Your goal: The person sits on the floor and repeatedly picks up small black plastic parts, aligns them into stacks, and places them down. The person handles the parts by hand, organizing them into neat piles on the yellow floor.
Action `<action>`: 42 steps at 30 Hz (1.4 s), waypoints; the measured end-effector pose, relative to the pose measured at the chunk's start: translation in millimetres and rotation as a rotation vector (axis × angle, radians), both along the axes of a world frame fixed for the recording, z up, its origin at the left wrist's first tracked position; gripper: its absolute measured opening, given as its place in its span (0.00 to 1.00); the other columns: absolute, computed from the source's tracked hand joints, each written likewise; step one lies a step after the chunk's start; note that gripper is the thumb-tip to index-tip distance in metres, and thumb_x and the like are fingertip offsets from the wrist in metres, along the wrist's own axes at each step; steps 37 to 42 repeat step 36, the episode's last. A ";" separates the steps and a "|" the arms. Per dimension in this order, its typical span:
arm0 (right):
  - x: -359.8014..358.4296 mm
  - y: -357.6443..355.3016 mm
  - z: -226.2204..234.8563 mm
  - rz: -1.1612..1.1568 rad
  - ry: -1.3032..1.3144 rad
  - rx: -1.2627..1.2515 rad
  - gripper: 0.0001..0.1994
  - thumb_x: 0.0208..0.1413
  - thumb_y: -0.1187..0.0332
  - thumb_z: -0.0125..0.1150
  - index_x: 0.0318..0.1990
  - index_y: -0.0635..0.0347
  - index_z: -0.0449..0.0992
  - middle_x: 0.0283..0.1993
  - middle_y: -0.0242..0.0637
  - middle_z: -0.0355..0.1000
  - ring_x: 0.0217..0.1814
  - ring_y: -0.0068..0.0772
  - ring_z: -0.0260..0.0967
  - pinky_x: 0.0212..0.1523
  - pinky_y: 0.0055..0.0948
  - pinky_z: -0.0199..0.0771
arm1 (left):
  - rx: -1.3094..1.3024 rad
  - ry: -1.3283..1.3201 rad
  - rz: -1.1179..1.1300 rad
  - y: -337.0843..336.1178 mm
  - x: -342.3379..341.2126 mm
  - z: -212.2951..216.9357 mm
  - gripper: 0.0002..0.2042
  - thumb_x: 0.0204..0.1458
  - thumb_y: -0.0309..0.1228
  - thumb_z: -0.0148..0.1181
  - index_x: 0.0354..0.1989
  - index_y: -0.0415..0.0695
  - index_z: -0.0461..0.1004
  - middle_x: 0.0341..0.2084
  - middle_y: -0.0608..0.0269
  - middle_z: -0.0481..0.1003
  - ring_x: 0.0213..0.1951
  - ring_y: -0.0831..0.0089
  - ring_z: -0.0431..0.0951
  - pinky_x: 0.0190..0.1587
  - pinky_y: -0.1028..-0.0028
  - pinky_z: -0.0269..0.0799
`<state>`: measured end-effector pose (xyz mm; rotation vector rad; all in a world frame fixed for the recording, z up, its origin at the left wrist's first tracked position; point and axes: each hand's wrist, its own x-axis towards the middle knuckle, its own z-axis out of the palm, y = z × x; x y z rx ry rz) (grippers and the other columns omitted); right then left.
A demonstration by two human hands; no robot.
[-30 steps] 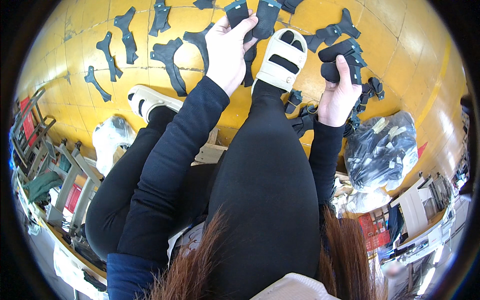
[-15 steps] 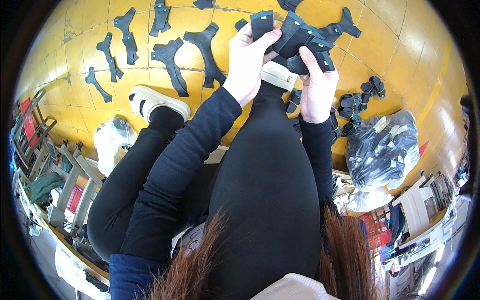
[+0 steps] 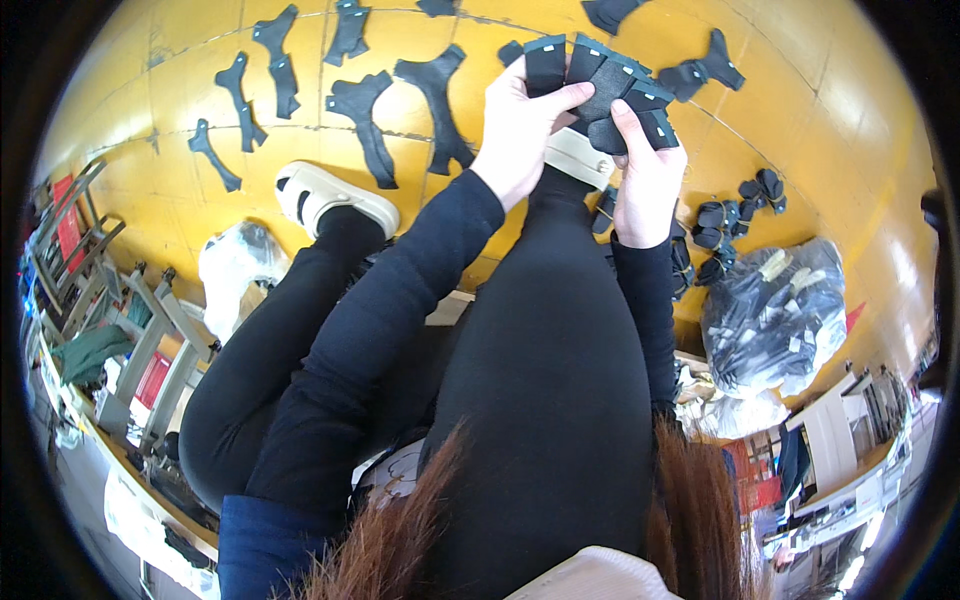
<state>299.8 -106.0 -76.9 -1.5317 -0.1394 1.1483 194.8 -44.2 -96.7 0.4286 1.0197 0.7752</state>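
Above my right knee I hold a fanned bunch of black leather-like pieces [image 3: 612, 90], each with a small pale label near its edge. My left hand [image 3: 515, 140] is closed, its thumb pressing on the bunch and one black piece standing upright at its fingers. My right hand [image 3: 648, 190] pinches the right end of the fan under its thumb. Fingers behind the pieces are hidden. Beyond the hands, black Y-shaped pieces [image 3: 432, 95] and narrower black strips [image 3: 240, 100] lie in overlapping groups on the yellow floor.
Banded black bundles [image 3: 715, 225] lie on the floor at the right. Beside them stands a clear plastic bag [image 3: 775, 320] full of black pieces. A white plastic bag [image 3: 238, 270] sits near my left foot in a beige clog [image 3: 335, 198]. Metal racks [image 3: 150, 350] stand at the far left.
The view has shifted slightly, so the floor things sit a little farther right and lower. The fan of pieces is more evenly spread and squared between my hands.
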 end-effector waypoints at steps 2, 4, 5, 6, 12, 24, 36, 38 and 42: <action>-0.5 1.8 -5.3 0.089 -0.080 -0.080 0.09 0.54 0.69 0.62 0.40 0.61 0.78 0.32 0.27 0.76 0.22 0.08 0.58 0.22 0.12 0.53 | -0.021 0.079 0.059 0.3 -5.2 -7.3 0.12 0.45 0.20 0.63 0.39 0.43 0.73 0.33 0.65 0.76 0.34 0.76 0.76 0.37 0.77 0.72; 0.7 1.1 -11.9 0.129 -0.107 -0.048 0.08 0.54 0.69 0.61 0.40 0.61 0.78 0.33 0.28 0.76 0.23 0.08 0.61 0.22 0.12 0.53 | -0.029 0.164 0.126 5.7 -20.0 -13.0 0.12 0.45 0.21 0.62 0.40 0.43 0.73 0.34 0.65 0.76 0.35 0.75 0.75 0.39 0.75 0.71; -0.5 2.9 -12.6 0.151 -0.116 -0.029 0.08 0.54 0.69 0.61 0.40 0.61 0.78 0.34 0.28 0.76 0.24 0.08 0.62 0.22 0.12 0.53 | -0.077 0.198 0.172 9.2 -32.7 -21.1 0.15 0.46 0.19 0.62 0.42 0.46 0.71 0.37 0.65 0.75 0.43 0.72 0.74 0.46 0.69 0.70; 2.0 0.8 -18.3 0.203 -0.171 -0.001 0.10 0.54 0.69 0.60 0.42 0.62 0.77 0.37 0.31 0.77 0.28 0.12 0.68 0.24 0.12 0.59 | -0.023 0.264 0.229 9.4 -49.4 -37.7 0.15 0.46 0.18 0.62 0.42 0.45 0.71 0.38 0.64 0.75 0.44 0.72 0.73 0.47 0.67 0.70; 9.7 4.9 -11.0 0.127 -0.058 -0.037 0.11 0.53 0.73 0.60 0.44 0.66 0.75 0.39 0.33 0.76 0.36 0.17 0.70 0.35 0.15 0.66 | -0.160 0.481 0.634 10.9 -150.3 -95.6 0.23 0.45 0.17 0.60 0.50 0.51 0.66 0.43 0.65 0.71 0.44 0.71 0.72 0.44 0.68 0.69; 3.2 -13.9 -28.0 0.153 -0.113 -0.109 0.08 0.55 0.69 0.60 0.40 0.61 0.77 0.34 0.28 0.76 0.24 0.08 0.60 0.20 0.13 0.49 | -0.036 0.946 0.733 -29.7 -229.0 -149.2 0.11 0.48 0.17 0.58 0.41 0.36 0.71 0.36 0.60 0.75 0.39 0.72 0.73 0.46 0.75 0.67; -27.6 -9.2 -51.7 0.286 -0.179 -0.054 0.15 0.55 0.67 0.61 0.49 0.58 0.74 0.50 0.32 0.72 0.31 0.12 0.64 0.22 0.14 0.58 | 0.015 0.959 0.820 6.6 -195.9 -130.1 0.15 0.53 0.26 0.57 0.47 0.32 0.69 0.44 0.52 0.73 0.45 0.68 0.72 0.51 0.71 0.64; -27.6 -9.2 -51.7 0.286 -0.179 -0.054 0.15 0.55 0.67 0.61 0.49 0.58 0.74 0.50 0.32 0.72 0.31 0.12 0.64 0.22 0.14 0.58 | 0.015 0.959 0.820 6.6 -195.9 -130.1 0.15 0.53 0.26 0.57 0.47 0.32 0.69 0.44 0.52 0.73 0.45 0.68 0.72 0.51 0.71 0.64; -27.6 -9.2 -51.7 0.286 -0.179 -0.054 0.15 0.55 0.67 0.61 0.49 0.58 0.74 0.50 0.32 0.72 0.31 0.12 0.64 0.22 0.14 0.58 | 0.015 0.959 0.820 6.6 -195.9 -130.1 0.15 0.53 0.26 0.57 0.47 0.32 0.69 0.44 0.52 0.73 0.45 0.68 0.72 0.51 0.71 0.64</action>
